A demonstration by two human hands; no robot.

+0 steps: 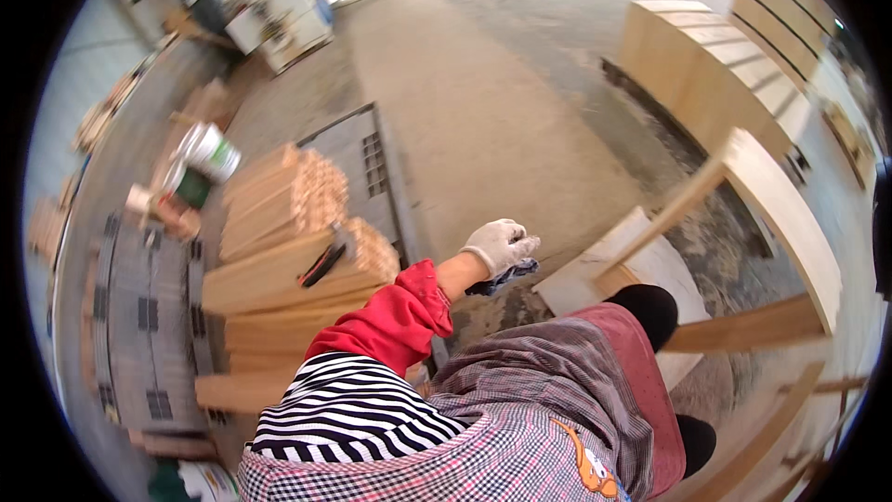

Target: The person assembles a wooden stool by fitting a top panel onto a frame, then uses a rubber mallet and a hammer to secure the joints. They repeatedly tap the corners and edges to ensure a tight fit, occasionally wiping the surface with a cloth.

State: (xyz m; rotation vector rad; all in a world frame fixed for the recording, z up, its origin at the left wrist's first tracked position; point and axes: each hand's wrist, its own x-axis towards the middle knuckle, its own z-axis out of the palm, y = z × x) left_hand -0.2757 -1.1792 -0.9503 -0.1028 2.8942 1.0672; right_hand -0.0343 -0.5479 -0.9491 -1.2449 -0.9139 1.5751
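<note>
My left hand [503, 245], in a pale knit glove, reaches out in front of my lap with its fingers curled. A dark, crumpled, cloth-like piece [502, 278] shows under the palm and appears gripped there; blur hides its details. The red sleeve [386, 316] is pushed up, baring the wrist. My right hand is out of view. Left of the hand lie stacked wooden strips [279, 270], with a black-and-red-handled tool [322, 263] resting on top. To the right, a wooden frame [790, 223] stands beside my knees, close to a pale board [595, 265].
A dark pallet [348, 135] lies under the strips. White buckets [212, 152] and a grey slatted stack [149, 316] are at the left. A long stack of pale panels [706, 65] stands at the far right. Concrete floor [465, 84] stretches ahead toward a white machine [293, 14].
</note>
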